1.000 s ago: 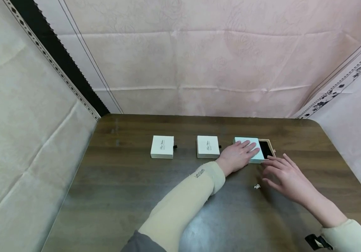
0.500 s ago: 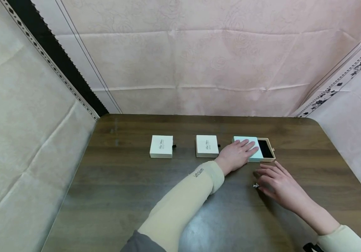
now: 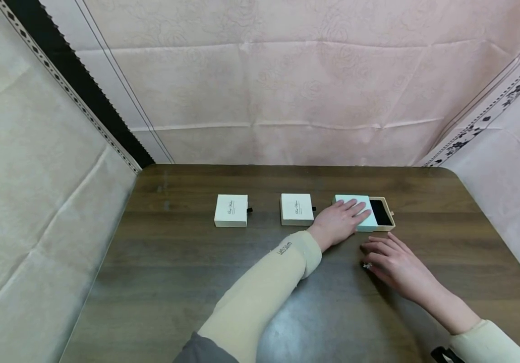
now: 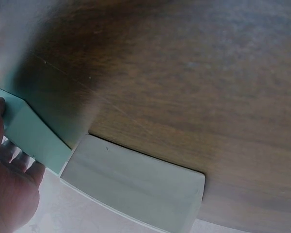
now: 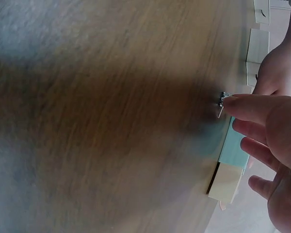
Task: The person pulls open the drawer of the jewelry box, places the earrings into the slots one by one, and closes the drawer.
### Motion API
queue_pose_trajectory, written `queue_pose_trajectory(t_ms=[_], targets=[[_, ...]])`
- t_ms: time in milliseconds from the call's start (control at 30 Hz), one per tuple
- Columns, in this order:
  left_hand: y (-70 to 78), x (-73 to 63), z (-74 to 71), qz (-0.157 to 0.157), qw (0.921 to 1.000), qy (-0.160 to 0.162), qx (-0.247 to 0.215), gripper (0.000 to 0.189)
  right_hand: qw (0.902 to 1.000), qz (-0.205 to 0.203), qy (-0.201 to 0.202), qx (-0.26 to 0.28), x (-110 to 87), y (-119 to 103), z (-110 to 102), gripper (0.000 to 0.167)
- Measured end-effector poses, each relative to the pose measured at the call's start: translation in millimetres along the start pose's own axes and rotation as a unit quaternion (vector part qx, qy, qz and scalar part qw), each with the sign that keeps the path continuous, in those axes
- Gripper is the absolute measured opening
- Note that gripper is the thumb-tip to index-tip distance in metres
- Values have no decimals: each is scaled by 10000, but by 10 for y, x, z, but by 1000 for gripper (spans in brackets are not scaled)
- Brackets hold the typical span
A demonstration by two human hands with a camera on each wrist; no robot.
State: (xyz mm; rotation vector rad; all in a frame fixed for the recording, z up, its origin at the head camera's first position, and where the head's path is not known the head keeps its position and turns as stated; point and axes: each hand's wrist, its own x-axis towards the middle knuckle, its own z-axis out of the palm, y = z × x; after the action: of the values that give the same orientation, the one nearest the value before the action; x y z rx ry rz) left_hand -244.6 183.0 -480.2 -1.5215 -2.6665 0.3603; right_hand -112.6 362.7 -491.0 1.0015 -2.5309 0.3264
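A teal box (image 3: 365, 225) stands at the table's right rear, its cream drawer (image 3: 385, 228) with a dark lining pulled partly out to the right. My left hand (image 3: 336, 224) rests on the box top with spread, straight fingers. In the left wrist view, a fingertip also touches the near side of the teal box (image 4: 39, 131). Nearer to me, my right hand (image 3: 398, 264) pinches a small silvery piece of jewellery (image 5: 221, 100) low at the tabletop. Its exact kind is too small to tell. My right thumb (image 5: 247, 106) hides the opposing fingertip in the right wrist view.
Two white boxes with dark pull tabs, a middle one (image 3: 297, 210) and a left one (image 3: 231, 210), stand in line with the teal box on the brown wooden table (image 3: 173, 282). Pale cloth (image 3: 264, 91) hangs behind the table.
My right hand has moved left and toward me, away from the drawer, and its thumb and finger have come together on the small silvery piece of jewellery. My left hand stays on the teal box.
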Motion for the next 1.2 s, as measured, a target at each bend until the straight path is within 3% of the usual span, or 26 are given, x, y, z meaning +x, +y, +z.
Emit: queue_pose_trajectory(t_ms=[133,167,333,467,600,1200], targets=[[-3,5,2,8,10000,9,29,64,9999,24,-98,32,5,-13,-24,12],[-3,6,3,8,10000,9,31,64,9999,36,-105,41,3,-11,-24,11],[-6,3,-3,-4,10000,0,-11,63,9999,56,-56,71,-3,0,-3,37],[-10,0,-10,-3,10000,-28,-60,63,10000,14,-29,26,19,-13,7,10],[-15,-5,-16,3,10000,-23,-63,64,9999,94,-105,-43,40,-33,13,22],[1,-7,-26,-19,9999,-98,-113,63,9999,148,40,-30,56,-33,56,33]])
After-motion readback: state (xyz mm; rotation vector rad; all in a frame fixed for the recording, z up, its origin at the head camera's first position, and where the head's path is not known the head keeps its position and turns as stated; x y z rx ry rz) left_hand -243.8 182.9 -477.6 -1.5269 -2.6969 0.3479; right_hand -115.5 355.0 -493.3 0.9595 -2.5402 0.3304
